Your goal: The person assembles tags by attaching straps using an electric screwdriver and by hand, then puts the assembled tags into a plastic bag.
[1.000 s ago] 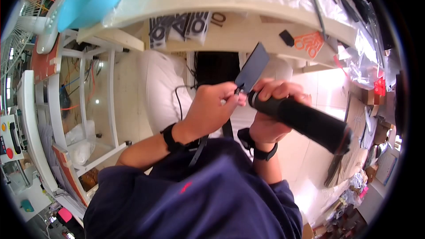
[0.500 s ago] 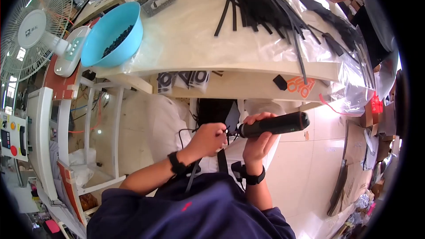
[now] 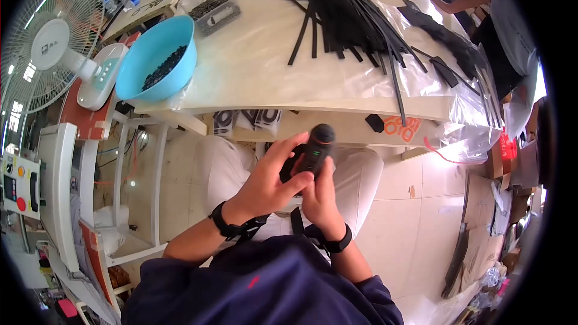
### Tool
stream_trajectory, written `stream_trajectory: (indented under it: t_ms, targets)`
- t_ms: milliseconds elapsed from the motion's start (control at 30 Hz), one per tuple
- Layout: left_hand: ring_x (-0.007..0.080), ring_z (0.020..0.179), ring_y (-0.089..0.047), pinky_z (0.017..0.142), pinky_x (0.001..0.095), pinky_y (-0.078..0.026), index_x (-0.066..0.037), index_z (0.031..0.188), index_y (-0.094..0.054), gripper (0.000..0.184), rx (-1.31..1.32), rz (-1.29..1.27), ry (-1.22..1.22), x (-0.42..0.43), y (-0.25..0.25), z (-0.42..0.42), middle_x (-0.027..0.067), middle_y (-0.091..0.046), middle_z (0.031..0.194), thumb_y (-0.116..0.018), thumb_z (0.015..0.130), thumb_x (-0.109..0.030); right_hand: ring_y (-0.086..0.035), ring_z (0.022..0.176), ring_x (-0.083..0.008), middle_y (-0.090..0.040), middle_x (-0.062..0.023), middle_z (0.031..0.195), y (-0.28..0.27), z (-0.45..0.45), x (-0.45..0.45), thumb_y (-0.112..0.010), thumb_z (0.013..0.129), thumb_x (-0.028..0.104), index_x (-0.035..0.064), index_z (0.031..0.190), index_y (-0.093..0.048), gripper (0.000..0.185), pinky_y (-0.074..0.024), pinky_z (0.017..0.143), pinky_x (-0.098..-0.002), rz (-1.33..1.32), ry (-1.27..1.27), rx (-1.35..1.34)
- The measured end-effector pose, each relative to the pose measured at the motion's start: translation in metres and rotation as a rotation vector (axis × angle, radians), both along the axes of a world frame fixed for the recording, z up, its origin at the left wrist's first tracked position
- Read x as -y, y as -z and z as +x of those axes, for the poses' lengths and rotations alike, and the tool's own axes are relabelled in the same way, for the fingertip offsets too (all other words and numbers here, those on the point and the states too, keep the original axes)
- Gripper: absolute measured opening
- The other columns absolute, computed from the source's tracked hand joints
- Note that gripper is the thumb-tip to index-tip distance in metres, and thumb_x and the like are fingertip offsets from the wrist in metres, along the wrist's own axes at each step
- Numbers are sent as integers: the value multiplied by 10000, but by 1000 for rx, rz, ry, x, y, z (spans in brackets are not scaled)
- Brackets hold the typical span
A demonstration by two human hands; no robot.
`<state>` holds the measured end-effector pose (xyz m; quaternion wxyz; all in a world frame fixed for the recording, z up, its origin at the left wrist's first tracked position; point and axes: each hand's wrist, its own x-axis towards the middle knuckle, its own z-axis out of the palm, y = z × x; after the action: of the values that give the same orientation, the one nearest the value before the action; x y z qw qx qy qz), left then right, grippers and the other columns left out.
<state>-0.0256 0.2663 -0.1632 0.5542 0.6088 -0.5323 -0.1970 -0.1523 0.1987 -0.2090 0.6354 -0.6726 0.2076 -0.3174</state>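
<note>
Black cylindrical device (image 3: 315, 157), centre of the frame: we judge it stiff, fairly weighty, best held round its barrel. Our left hand (image 3: 269, 179) curls alongside, gripping or not we cannot tell; our right hand (image 3: 319, 197) clamps it, clear of the green light (image 3: 316, 153).

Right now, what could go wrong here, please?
The black device, above the legs between the left hand and right hand, could slip and drop. One black strip overhangs the front edge of the table and might get snagged. The blue bowl, near that edge, could be bumped.
</note>
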Motion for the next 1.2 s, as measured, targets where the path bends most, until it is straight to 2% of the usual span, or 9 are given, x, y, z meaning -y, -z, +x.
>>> stream_trajectory:
  t_ms: [233, 300, 333, 433, 567, 600, 700, 967, 1200]
  targets:
    - [173, 966, -620, 868, 314, -482, 4, 1170, -547, 356, 19, 147, -24, -22, -23, 31, 104, -654, 1051, -629, 949, -262, -594, 994, -362, -586, -203, 1017, 1, 15, -12, -555, 928, 118, -20, 1323, -380, 453, -467, 883, -383, -57, -195, -45]
    - [190, 773, -579, 745, 311, -479, 0, 1154, -566, 363, -57, -48, -158, -11, -34, 44, 105, -625, 875, -681, 902, -234, -596, 962, -365, -602, -182, 1007, 11, 17, 0, -569, 927, 151, -11, 1173, -516, 299, -477, 819, -412, -528, -239, -308]
    - [180, 757, -568, 732, 306, -478, 3, 1140, -575, 359, -8, 14, -191, -6, -47, 56, 101, -620, 849, -694, 894, -230, -612, 873, -340, -624, -143, 944, 20, 20, 2, -578, 924, 166, 17, 1020, -593, 177, -480, 738, -429, -583, -145, -272]
    - [164, 716, -543, 696, 296, -472, 13, 1098, -591, 353, 249, -33, -190, 18, -98, 76, 95, -605, 781, -726, 873, -223, -633, 759, -314, -663, -126, 894, 19, 10, 8, -581, 934, 148, 42, 975, -613, 118, -496, 670, -402, -335, -176, -433]
    - [171, 809, -597, 742, 287, -468, -4, 1124, -573, 363, 631, -121, 49, 56, -142, 90, 99, -634, 928, -751, 844, -151, -637, 820, -314, -677, -121, 952, 9, 1, 18, -560, 938, 93, 36, 1065, -600, 145, -498, 733, -393, -176, -218, -505]
    - [252, 899, -617, 801, 328, -467, -44, 1140, -585, 394, 790, -102, 87, 65, -153, 89, 109, -637, 1006, -758, 789, -97, -632, 864, -312, -675, -119, 980, 8, 0, 21, -558, 929, 66, 35, 1128, -580, 203, -488, 783, -392, -250, -129, -350]
    - [302, 1013, -597, 878, 384, -444, -83, 1132, -598, 422, 1132, -77, 89, 96, -139, 107, 107, -634, 1086, -732, 735, -37, -604, 990, -288, -645, -118, 1099, -21, -15, 46, -582, 878, -5, 16, 1253, -525, 380, -442, 919, -387, -501, 75, -188]
    - [218, 1101, -561, 862, 377, -463, -139, 1050, -628, 295, 1490, 50, 52, 130, -60, 167, -1, -644, 1071, -591, 786, -12, -657, 839, -241, -679, -158, 954, -96, -95, 210, -569, 967, 131, 36, 1132, -621, 197, -510, 758, -344, -660, 452, -396]
    - [274, 1220, -512, 911, 425, -500, -102, 1085, -623, 353, 1262, 225, 89, 121, -49, 169, 52, -605, 1217, -596, 759, 30, -602, 1071, -381, -610, -203, 1166, -95, -102, 368, -597, 887, 186, 37, 1193, -592, 341, -477, 916, -441, -1135, 462, -944]
